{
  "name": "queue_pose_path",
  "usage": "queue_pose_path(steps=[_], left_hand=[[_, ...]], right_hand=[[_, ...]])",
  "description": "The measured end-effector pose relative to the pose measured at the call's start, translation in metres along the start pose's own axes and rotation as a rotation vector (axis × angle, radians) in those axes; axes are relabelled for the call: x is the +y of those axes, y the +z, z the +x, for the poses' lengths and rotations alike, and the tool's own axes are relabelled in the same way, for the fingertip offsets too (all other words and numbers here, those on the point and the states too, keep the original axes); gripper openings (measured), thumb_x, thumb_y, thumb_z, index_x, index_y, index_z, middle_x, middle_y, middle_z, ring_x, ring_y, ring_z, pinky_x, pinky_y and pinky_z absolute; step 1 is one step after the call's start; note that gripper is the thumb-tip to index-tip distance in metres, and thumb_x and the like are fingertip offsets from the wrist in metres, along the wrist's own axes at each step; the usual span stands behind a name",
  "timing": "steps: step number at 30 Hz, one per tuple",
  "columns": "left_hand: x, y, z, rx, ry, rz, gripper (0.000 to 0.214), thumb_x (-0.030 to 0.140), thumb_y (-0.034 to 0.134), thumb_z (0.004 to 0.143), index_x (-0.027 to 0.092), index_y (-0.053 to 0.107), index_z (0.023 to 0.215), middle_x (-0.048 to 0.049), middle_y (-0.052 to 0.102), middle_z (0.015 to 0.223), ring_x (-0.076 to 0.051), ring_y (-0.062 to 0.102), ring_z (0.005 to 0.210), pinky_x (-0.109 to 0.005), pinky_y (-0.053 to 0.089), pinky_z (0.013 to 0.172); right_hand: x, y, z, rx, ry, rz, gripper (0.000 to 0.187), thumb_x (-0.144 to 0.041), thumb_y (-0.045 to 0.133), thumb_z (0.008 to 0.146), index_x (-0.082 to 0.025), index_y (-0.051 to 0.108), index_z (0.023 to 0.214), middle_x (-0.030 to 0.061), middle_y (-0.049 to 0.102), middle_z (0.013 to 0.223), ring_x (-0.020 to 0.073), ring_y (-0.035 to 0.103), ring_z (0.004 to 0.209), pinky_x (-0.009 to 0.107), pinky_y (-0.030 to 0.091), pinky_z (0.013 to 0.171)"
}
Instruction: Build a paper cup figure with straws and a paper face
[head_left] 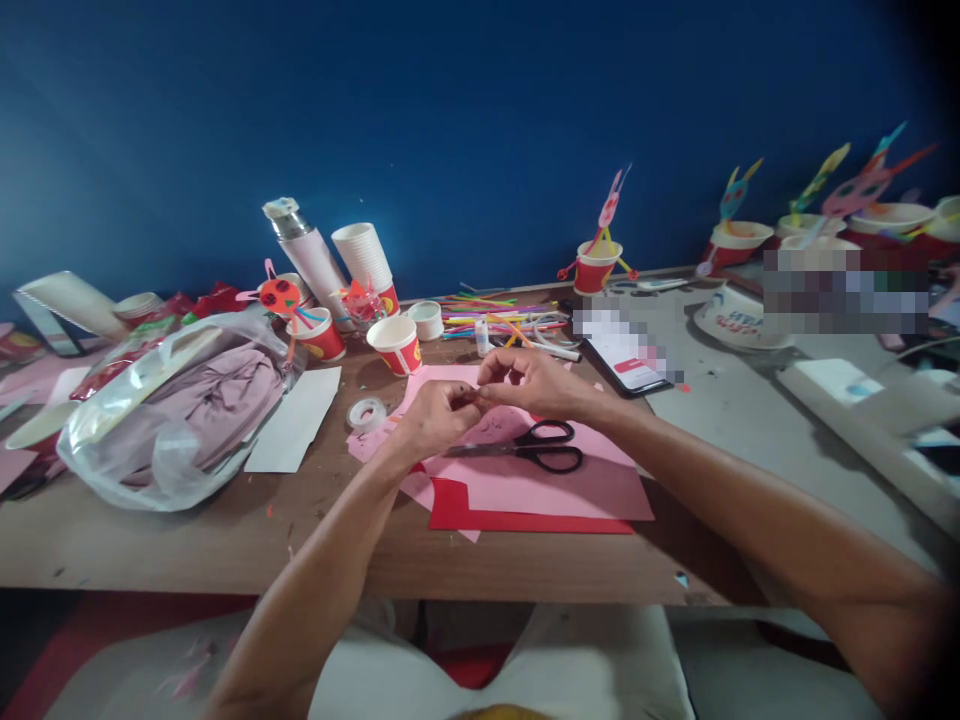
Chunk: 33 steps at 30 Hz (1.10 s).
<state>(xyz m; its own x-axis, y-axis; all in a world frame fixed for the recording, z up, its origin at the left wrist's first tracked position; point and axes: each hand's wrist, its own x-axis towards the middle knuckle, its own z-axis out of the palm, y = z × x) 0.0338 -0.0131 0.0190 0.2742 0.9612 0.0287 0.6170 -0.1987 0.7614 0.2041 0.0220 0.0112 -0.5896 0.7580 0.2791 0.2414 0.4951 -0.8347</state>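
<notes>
My left hand (437, 415) and my right hand (529, 383) meet over a pink paper sheet (600, 480) on the wooden table (187, 545). Both pinch together at their fingertips on something small that I cannot make out. Black-handled scissors (546, 447) lie on the pink sheet just below my right wrist. A red sheet (480, 512) pokes out under the pink one. A tape roll (367, 414) lies left of my left hand.
Red-and-white paper cups (396, 343), a cup stack (365, 257), coloured straws (495, 318), a phone (628, 362) and a white sheet (295, 420) lie behind. A plastic bag with cloth (180, 410) fills the left. Cup figures (598, 262) stand along the blue wall.
</notes>
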Motion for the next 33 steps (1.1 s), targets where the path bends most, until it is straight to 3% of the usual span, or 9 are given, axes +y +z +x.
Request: queue_pose_path(steps=[10,17,22,25,33], left_hand=[[0.001,0.008,-0.006,-0.041,0.063,0.014,0.024,0.031,0.055,0.075,0.014,0.070,0.082,-0.0050,0.070,0.079,-0.016,0.062,0.071,-0.024,0.045,0.064],[0.000,0.009,-0.008,-0.050,0.097,-0.004,0.026,0.037,0.056,0.076,0.015,0.068,0.084,-0.0044,0.069,0.078,-0.015,0.059,0.068,-0.023,0.043,0.060],[-0.003,0.011,-0.007,0.004,0.105,-0.074,0.035,0.043,0.060,0.073,0.015,0.055,0.094,0.0000,0.060,0.066,-0.013,0.056,0.060,-0.024,0.040,0.055],[-0.004,0.013,-0.007,0.035,0.130,-0.088,0.036,0.042,0.061,0.073,0.017,0.048,0.095,0.0036,0.054,0.059,-0.012,0.054,0.056,-0.023,0.039,0.053],[0.002,0.013,-0.009,0.076,0.198,-0.042,0.038,0.035,0.059,0.077,0.018,0.040,0.106,0.0039,0.055,0.061,-0.011,0.052,0.055,-0.024,0.039,0.054]], right_hand=[[0.006,-0.003,0.002,0.016,0.080,0.071,0.011,-0.024,0.055,0.073,-0.014,0.056,0.074,-0.0023,0.055,0.065,0.0076,0.048,0.059,0.020,0.036,0.055],[0.009,-0.003,0.001,0.005,0.135,0.089,0.015,-0.023,0.055,0.072,-0.016,0.055,0.085,-0.0025,0.058,0.064,0.0100,0.054,0.059,0.021,0.039,0.055],[0.008,-0.003,0.002,0.041,0.149,0.039,0.022,-0.027,0.056,0.073,-0.015,0.056,0.091,-0.0023,0.058,0.064,0.0090,0.051,0.056,0.020,0.036,0.054],[0.007,-0.003,0.002,0.053,0.163,0.052,0.021,-0.029,0.056,0.074,-0.015,0.056,0.090,-0.0041,0.053,0.059,0.0076,0.047,0.052,0.019,0.033,0.050],[0.007,-0.004,0.002,-0.005,0.266,0.199,0.020,-0.024,0.057,0.072,-0.016,0.055,0.090,-0.0014,0.057,0.064,0.0094,0.051,0.056,0.020,0.038,0.052]])
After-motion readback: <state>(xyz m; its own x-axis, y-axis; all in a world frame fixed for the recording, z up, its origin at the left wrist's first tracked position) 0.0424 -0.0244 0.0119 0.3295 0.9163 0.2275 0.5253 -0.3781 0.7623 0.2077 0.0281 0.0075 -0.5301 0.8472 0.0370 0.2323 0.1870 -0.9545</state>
